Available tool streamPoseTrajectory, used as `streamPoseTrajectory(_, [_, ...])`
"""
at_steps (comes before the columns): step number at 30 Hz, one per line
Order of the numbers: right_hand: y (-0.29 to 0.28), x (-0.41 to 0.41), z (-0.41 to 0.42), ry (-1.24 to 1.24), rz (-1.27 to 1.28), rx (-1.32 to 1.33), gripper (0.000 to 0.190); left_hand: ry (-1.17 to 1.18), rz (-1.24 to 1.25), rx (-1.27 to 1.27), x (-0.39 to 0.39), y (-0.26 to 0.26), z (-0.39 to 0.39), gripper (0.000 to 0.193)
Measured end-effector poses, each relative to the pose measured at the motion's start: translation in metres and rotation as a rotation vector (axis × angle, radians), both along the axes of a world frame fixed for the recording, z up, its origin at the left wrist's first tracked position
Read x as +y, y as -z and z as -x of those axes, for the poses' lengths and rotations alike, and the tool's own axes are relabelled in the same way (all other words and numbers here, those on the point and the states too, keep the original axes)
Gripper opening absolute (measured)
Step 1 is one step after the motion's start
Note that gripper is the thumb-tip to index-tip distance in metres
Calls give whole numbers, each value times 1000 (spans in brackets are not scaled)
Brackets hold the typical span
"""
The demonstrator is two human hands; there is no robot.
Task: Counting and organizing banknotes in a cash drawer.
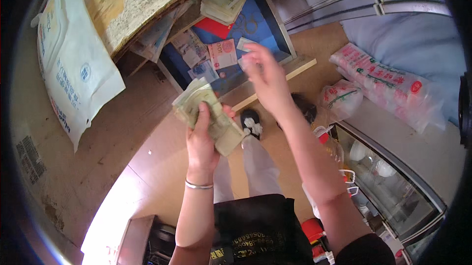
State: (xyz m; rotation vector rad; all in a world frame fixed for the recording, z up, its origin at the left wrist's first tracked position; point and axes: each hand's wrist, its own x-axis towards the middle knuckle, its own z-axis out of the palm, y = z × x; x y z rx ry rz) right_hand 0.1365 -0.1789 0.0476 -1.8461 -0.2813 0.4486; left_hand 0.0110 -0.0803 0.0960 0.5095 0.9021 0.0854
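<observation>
My left hand (201, 141) grips a folded wad of greenish banknotes (225, 128), its thumb lying across the top. My right hand (267, 80) is blurred above an open wooden drawer (300, 65), its fingers loosely curled and apart, with nothing visibly held. On the drawer's blue lining lie a red 100 banknote (223, 55), a brownish banknote (190, 48), a bluish banknote (204, 72) and a red packet (214, 27). A pale slip (244, 44) lies just beyond my right fingertips. Another stack of greenish notes (226, 1) rests at the back of the drawer.
A worn counter edge (140, 10) overhangs the drawer, with a white printed plastic bag (79, 69) at the left. Packed plastic bags (391, 84) lie on the right-hand surface, above a glass-topped case (383, 169). Oil bottles (332, 147) stand beside the case. My shoe (250, 121) is below.
</observation>
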Motion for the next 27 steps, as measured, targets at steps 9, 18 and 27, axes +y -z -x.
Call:
streamPoseTrajectory(9, [101,61,-112,-279,646,-776,48,-62,-106,-248,53,48,-10,41])
streamPoseTrajectory(18, [70,66,-136,-868,848,-774,49,80,-269,-364,93,102,-17,40])
streamPoseTrajectory(27, [89,115,-69,-788,552,-772,81,60,-241,-535,78,113,-16,38])
